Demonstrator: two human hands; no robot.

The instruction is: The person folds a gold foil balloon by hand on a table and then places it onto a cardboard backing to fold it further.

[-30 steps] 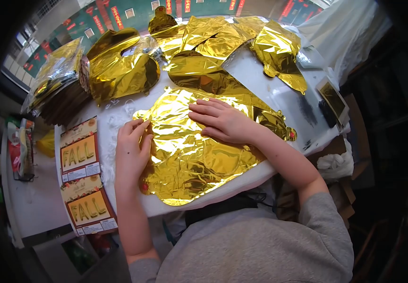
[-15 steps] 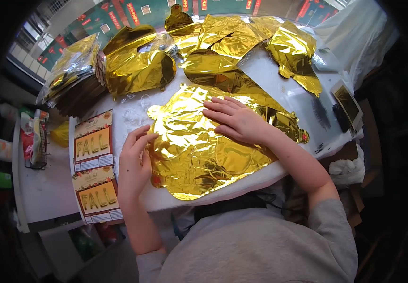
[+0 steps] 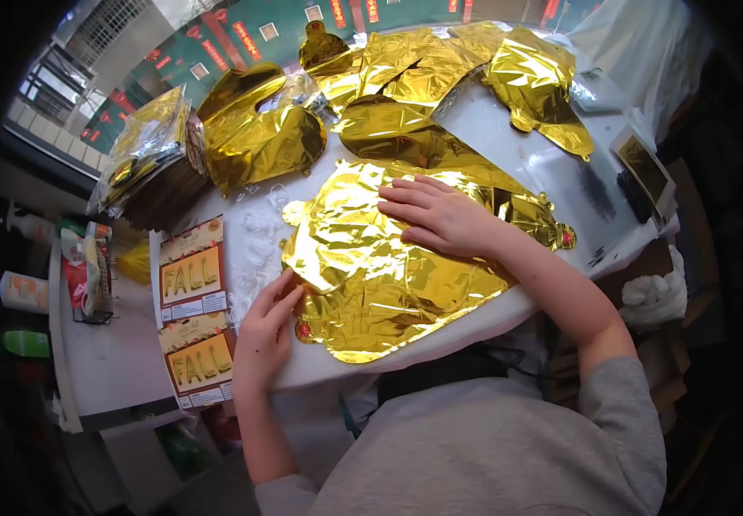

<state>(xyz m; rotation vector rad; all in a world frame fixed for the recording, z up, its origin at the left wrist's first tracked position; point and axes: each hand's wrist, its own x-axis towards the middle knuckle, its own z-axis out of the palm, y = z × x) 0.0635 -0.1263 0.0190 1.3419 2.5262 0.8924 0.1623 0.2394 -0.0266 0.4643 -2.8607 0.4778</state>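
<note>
Under my right hand (image 3: 445, 217) lies a flat, uninflated gold foil balloon (image 3: 380, 297), crinkled and shiny, on the white table. The right hand rests palm down on its upper middle, fingers stretched out to the left. At the balloon's left edge, my left hand (image 3: 267, 340) has its fingers bent and drawn together, fingertips on the foil; its thumb is mostly hidden. Another gold foil piece (image 3: 427, 142) reaches out from beneath the upper side of this balloon.
Two printed FALL cards (image 3: 193, 273) lie at the table's left edge. Behind them stands a stack of packaged foil (image 3: 144, 155). More gold foil balloons (image 3: 264, 142) spread across the back. A small framed panel (image 3: 644, 175) is at right, a wire basket (image 3: 89, 275) at far left.
My left hand has shifted down along the balloon's left edge, its fingers now closing on the foil. The right hand stays flat on the balloon. The whole view has turned slightly.
</note>
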